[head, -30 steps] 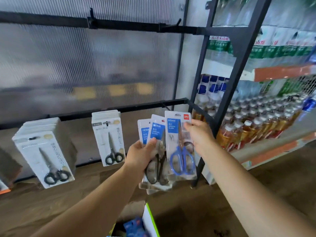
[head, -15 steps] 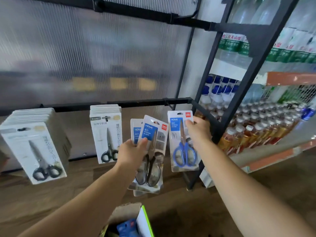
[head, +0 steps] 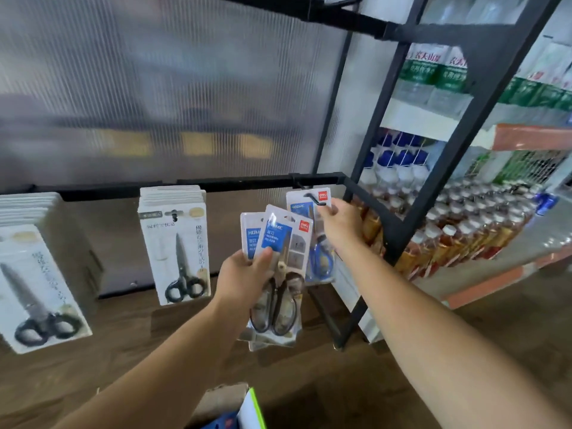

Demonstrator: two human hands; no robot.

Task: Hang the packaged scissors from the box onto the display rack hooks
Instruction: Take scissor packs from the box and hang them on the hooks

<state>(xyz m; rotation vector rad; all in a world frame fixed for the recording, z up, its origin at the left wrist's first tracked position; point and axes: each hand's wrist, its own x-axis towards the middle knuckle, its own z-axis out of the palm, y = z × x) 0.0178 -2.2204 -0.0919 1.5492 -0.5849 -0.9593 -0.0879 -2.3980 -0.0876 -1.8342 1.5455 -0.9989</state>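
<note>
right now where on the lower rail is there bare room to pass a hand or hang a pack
Bare rail between the far-left stack and the middle stack, and from the middle stack to the hook. Crowded at the hook: right hand, blue-handled pack, and fanned packs in the left hand.

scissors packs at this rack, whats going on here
A person is stocking a display rack. The right hand holds a blue-handled scissors pack up at a hook on the lower rail; the hook's tip shows in front of the card, so it looks threaded on. The left hand grips a fan of more packs. Two white stacks already hang to the left.
</note>
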